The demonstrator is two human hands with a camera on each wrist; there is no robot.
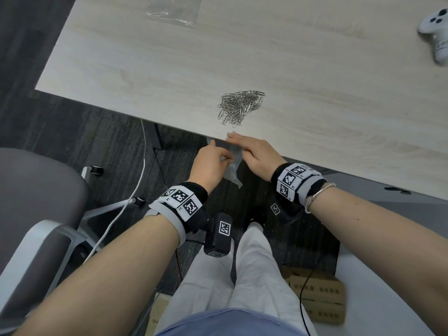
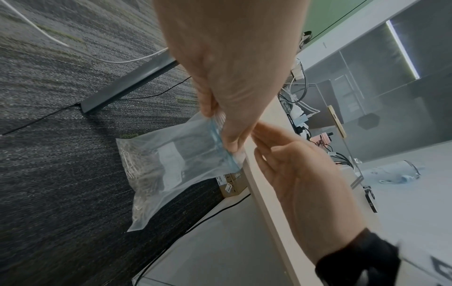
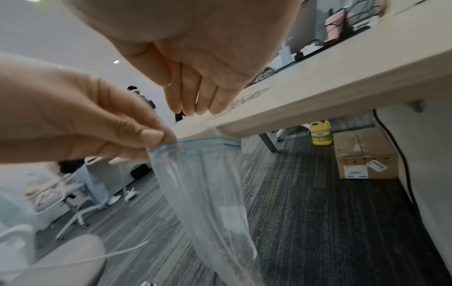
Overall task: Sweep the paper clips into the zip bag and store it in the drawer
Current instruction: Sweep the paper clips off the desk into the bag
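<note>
A heap of silver paper clips (image 1: 240,106) lies on the pale wood table (image 1: 315,105), close to its near edge. Just below that edge hangs a clear zip bag (image 1: 234,169) with a blue zip strip (image 3: 203,143). My left hand (image 1: 219,157) pinches the bag's mouth at one corner, thumb against forefinger (image 3: 151,135). Some clips (image 2: 137,174) lie inside the bag's lower end. My right hand (image 1: 238,140) has straight fingers (image 3: 195,100) over the table edge, right beside the bag's mouth; I cannot tell whether it touches the bag.
Another clear plastic bag (image 1: 173,13) lies at the table's far side, a white game controller (image 1: 436,27) at far right. A grey chair (image 1: 36,202) stands left, a white cabinet (image 1: 375,287) right. Cardboard boxes (image 1: 317,299) and cables sit on the carpet underneath.
</note>
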